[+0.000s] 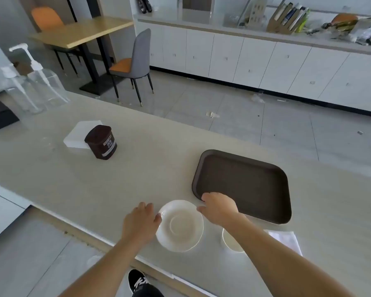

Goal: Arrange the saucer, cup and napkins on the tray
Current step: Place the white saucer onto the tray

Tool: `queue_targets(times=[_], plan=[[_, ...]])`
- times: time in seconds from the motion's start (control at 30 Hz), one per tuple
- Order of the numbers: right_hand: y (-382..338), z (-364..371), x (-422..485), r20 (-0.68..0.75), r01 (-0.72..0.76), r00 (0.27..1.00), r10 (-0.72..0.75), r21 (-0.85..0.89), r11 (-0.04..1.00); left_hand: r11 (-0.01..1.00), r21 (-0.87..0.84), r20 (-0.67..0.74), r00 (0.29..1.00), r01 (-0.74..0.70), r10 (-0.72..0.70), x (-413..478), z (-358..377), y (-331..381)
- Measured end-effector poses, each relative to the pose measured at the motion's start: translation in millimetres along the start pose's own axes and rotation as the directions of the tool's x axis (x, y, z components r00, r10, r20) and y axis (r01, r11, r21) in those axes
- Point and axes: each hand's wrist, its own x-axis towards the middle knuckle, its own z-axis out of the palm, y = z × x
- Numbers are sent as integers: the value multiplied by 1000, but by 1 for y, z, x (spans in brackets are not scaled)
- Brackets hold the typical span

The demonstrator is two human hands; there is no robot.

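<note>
Both hands flank the white saucer near the counter edge: left hand fingers curled against its left rim, right hand fingers curled at its right rim. Just beyond the right fingers lies the brown tray, bare. Under the right forearm sits the cup, beside a napkin.

The saucer looks like glazed white ceramic, smooth and glossy. At its 2 o'clock, the tray is dark brown, probably plastic, with a matt, finely grained face. The counter is pale, smooth and matt. At 10 o'clock, the brown tub looks like plastic with a slight shine.
</note>
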Motion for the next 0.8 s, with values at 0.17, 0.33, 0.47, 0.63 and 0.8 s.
queue_targets(times=[0.17,0.33,0.47,0.63,0.8], plan=[[-5,15,6,137,-68,988,75,-55,996,978,-192,87,994,84,-68,-5,16,0],[-8,26,13,191,-68,978,78,-57,996,943,-301,108,987,144,-116,-4,27,4],[-9,29,17,198,-130,971,131,-14,991,872,-446,114,979,200,-167,-3,32,8],[-6,22,22,140,-160,979,147,83,984,816,-529,127,972,234,-197,4,28,12],[9,3,30,74,-176,983,166,166,970,763,-610,109,976,216,-189,21,10,30]])
